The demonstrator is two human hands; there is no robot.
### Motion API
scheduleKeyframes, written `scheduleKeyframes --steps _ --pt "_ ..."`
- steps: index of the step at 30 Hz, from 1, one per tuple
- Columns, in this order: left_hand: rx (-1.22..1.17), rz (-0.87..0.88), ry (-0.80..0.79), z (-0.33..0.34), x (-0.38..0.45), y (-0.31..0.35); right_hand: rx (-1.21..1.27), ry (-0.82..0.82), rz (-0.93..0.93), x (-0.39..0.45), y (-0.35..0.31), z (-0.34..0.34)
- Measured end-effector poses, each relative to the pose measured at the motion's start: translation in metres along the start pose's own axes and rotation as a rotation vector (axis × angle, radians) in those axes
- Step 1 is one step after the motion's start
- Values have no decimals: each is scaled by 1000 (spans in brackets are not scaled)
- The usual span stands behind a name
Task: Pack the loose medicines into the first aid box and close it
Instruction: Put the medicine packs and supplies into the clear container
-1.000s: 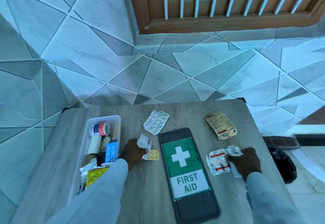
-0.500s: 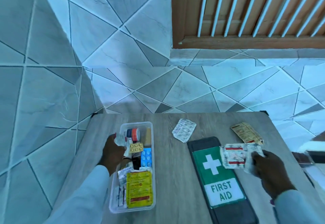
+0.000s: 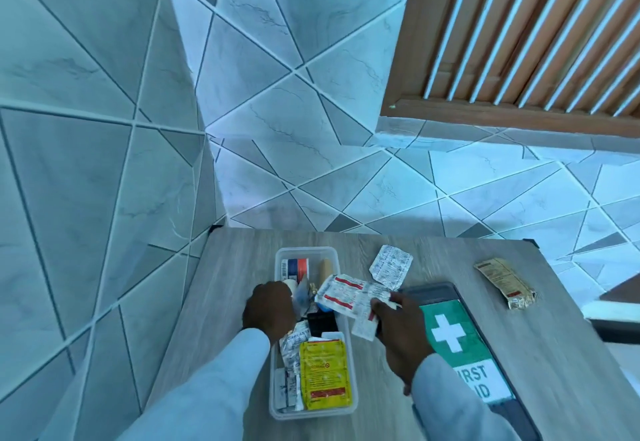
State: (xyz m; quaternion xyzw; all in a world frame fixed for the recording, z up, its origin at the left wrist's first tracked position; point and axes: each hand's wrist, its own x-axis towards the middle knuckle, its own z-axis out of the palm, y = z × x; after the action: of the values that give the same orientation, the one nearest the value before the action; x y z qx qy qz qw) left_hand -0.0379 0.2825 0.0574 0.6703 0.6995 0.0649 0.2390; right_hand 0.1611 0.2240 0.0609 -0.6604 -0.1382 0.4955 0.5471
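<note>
Right hand (image 3: 398, 331) grips red-and-white blister strips (image 3: 349, 297) over the open first aid box (image 3: 343, 402), which stands near the bench's (image 3: 433, 416) left edge. Left hand (image 3: 270, 312) reaches inside the box, its fingers hidden, so its grip cannot be told. The lid (image 3: 457, 336) lies right of the box; a silver strip (image 3: 391, 267) and a tan sachet (image 3: 505, 283) remain toward the far edge.

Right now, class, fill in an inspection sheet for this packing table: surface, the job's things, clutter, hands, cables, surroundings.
Surface: grey wood-grain table, bare at its near right.
Job's things: clear first aid box open, already holding packets including a yellow sachet; dark lid with the green cross lies flat to its right.
Clutter: silver blister strip and tan sachet loose on the table.
Hands: left hand inside the box; right hand holds red-and-white strips over the box's right rim.
Cables: nothing seen.
Surroundings: tiled floor and wall, wooden slatted frame at upper right.
</note>
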Motion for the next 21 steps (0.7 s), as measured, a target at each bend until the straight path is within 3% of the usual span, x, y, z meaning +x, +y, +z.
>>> scheduleKeyframes --steps 5,9,12,17,21 --pt "-165 -12 68 -4 1 -11 16 -20 64 -4 17 45" --pt "-344 -47 20 0 -5 -12 -272 -138 95 -11 41 60" --pt "-408 -12 -103 4 -11 -15 -457 -106 37 -15 45 62" --pt "-286 142 -9 13 -16 -18 -799 -116 -134 -19 28 61" --pt "149 294 42 12 -23 -13 -741 -143 -134 -17 26 52"
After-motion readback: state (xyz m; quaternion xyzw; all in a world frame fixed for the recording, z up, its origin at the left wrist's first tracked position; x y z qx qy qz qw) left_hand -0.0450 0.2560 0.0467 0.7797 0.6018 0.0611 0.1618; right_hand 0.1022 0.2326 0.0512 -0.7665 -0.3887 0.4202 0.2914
